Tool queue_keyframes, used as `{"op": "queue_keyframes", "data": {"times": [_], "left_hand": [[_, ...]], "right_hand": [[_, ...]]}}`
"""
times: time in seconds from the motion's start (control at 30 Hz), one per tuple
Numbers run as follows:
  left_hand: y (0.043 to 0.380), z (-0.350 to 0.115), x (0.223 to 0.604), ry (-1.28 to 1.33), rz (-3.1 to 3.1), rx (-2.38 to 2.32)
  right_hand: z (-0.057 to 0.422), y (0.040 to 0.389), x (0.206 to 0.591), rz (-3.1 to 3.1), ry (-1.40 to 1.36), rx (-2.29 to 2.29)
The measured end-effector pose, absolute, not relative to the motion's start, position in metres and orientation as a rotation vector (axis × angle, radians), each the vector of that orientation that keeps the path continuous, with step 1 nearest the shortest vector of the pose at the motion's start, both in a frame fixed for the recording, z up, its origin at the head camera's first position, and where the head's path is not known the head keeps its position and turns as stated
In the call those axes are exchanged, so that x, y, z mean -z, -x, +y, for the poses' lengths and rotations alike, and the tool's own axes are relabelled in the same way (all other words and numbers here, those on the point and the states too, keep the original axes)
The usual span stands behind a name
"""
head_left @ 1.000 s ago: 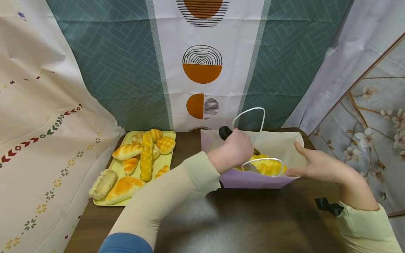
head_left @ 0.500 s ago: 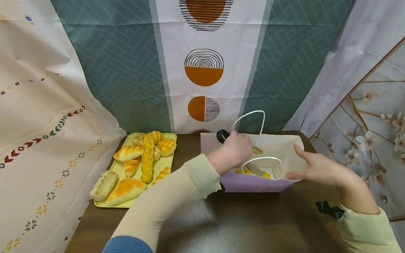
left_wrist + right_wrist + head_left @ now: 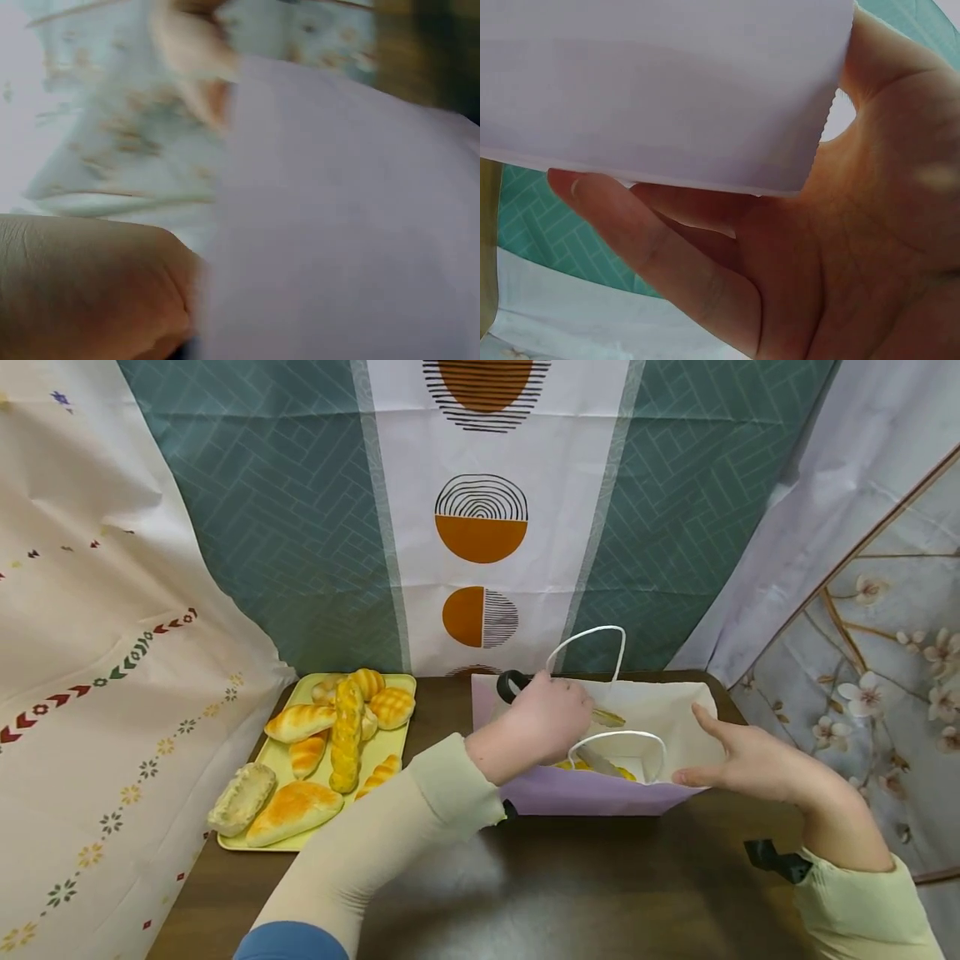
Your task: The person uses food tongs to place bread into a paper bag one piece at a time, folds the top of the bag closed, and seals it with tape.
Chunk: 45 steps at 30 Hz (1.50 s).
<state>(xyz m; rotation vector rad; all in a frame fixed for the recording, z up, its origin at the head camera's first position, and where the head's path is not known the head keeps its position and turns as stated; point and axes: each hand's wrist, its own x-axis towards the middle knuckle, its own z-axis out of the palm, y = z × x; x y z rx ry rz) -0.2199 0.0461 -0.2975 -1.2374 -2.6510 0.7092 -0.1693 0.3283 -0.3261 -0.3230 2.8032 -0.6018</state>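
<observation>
My left hand (image 3: 551,714) grips a pair of tongs (image 3: 513,685) with a black handle end, over the left part of a lilac paper bag (image 3: 585,795). The metal arms of the tongs point right and down into the bag, and their tips stand apart. Yellow bread (image 3: 626,773) shows at the bottom of the bag, mostly hidden by the front wall. My right hand (image 3: 750,756) holds the bag's right end, thumb and fingers spread around its edge. In the right wrist view, fingers (image 3: 667,262) lie along the bag's side (image 3: 645,97).
At the left, a yellow tray (image 3: 382,745) bears several breads, among them a long braided loaf (image 3: 347,735). White handles (image 3: 619,652) rise from the bag. The dark wooden table (image 3: 570,893) ends against a patterned cloth (image 3: 322,568) at the back.
The tongs have opened and let go of the yellow bread, which dropped lower in the bag. My left hand has shifted slightly left. The right hand stays at the bag's end.
</observation>
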Motion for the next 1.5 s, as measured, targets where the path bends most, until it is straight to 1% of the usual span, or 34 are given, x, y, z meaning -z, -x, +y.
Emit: {"op": "queue_keyframes", "data": {"times": [0.17, 0.3, 0.4, 0.57, 0.97, 1.17, 1.5], "left_hand": [[0.209, 0.019, 0.28, 1.149, -2.643, -0.59], [0.209, -0.006, 0.271, 1.095, -2.64, -0.452], [0.211, -0.025, 0.271, 1.06, -2.668, -0.291], [0.212, -0.058, 0.281, 0.988, -2.68, 0.01], [0.188, -0.128, 0.318, 0.717, -2.588, 0.453], [0.177, -0.158, 0.332, 0.614, -2.574, 0.512], [0.172, -0.214, 0.351, 0.483, -2.692, 0.481]], "right_hand": [[0.325, 0.171, 0.329, 2.796, 0.308, 0.603], [0.324, 0.172, 0.328, 2.825, 0.318, 0.59], [0.327, 0.171, 0.328, 2.834, 0.318, 0.581], [0.332, 0.17, 0.331, 2.832, 0.304, 0.594], [0.334, 0.171, 0.334, 2.821, 0.279, 0.599], [0.335, 0.171, 0.335, 2.834, 0.283, 0.588], [0.336, 0.17, 0.336, 2.834, 0.288, 0.59]]}}
